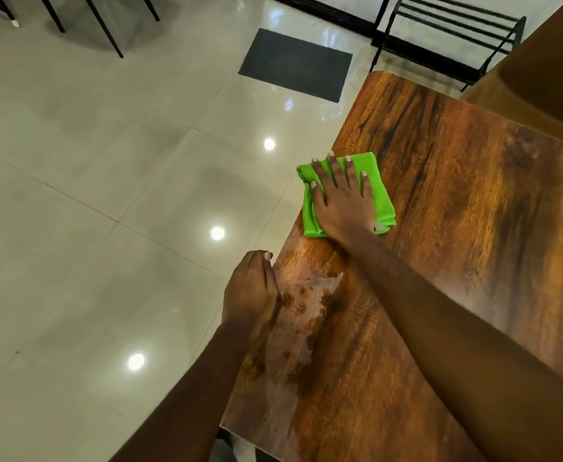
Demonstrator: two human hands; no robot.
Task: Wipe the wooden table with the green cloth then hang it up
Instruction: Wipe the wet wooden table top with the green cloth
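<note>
Green cloth [380, 198], folded, at left edge of wooden tabletop [456, 228], one corner past rim. Pinned under right hand [340, 200], palm flat, fingers spread, nothing curled round fabric. Left hand [252, 288] loosely curled beside rim, empty. Likely risks: slipping off edge onto floor [107, 195] with any leftward push; bunching under ungripping palm; leaving wet smear [306, 295] near left hand streaked, not dried. Black rack [456, 38] well apart, possibly for hanging.

Bright green cloth [378, 191], table [456, 245] in orange-brown wood grain with dark streaks, glossy beige floor tiles [90, 161], dark grey mat [295, 63], black rack [453, 35]
</note>
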